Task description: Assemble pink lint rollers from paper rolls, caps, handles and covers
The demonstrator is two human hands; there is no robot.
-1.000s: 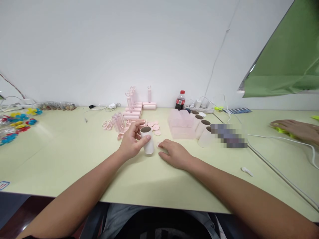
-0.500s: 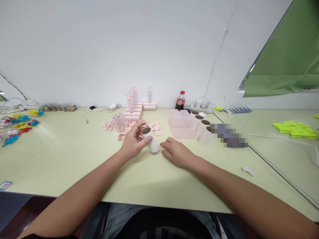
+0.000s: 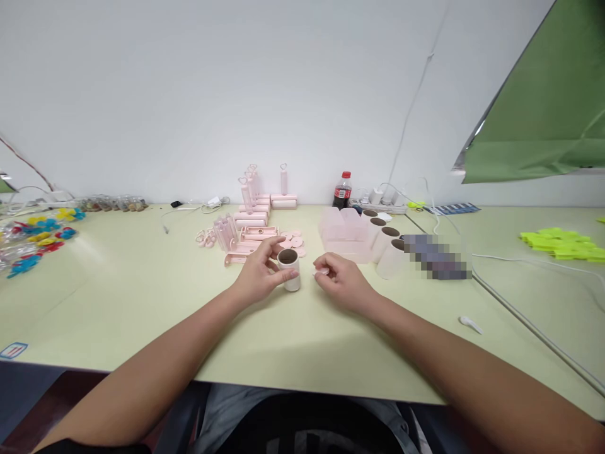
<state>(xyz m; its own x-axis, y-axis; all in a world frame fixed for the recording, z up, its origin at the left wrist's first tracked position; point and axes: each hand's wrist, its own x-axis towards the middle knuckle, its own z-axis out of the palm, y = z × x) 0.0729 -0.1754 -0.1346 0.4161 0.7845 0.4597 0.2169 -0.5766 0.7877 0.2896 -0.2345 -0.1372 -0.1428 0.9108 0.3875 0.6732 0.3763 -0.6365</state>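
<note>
My left hand [image 3: 262, 270] is closed around a white lint roller refill [image 3: 292, 281] that stands nearly upright on the table, its brown cardboard core facing up. To its right, my right hand [image 3: 344, 280] pinches a small pale pink disc [image 3: 323, 271], mostly hidden by the fingers. Just behind the left hand lie flat pink round caps [image 3: 296, 242] and pink roller frames [image 3: 259, 232]. More white refill rolls [image 3: 390, 257] stand in a slanting row on the right, beside translucent pink covers [image 3: 347, 243].
Clear pink handle tubes [image 3: 224, 233] and heart-shaped loops [image 3: 205, 238] lie left of the frames. Assembled lint rollers [image 3: 250, 218] stand near the wall. A cola bottle [image 3: 342, 190], a power strip [image 3: 378, 207], a white earbud [image 3: 471, 325] and yellow-green pieces [image 3: 560, 244] are farther right.
The refill has gone from tilted to nearly upright in my left hand. My right hand has drawn slightly right and up, and the pink disc in its fingers shows more clearly.
</note>
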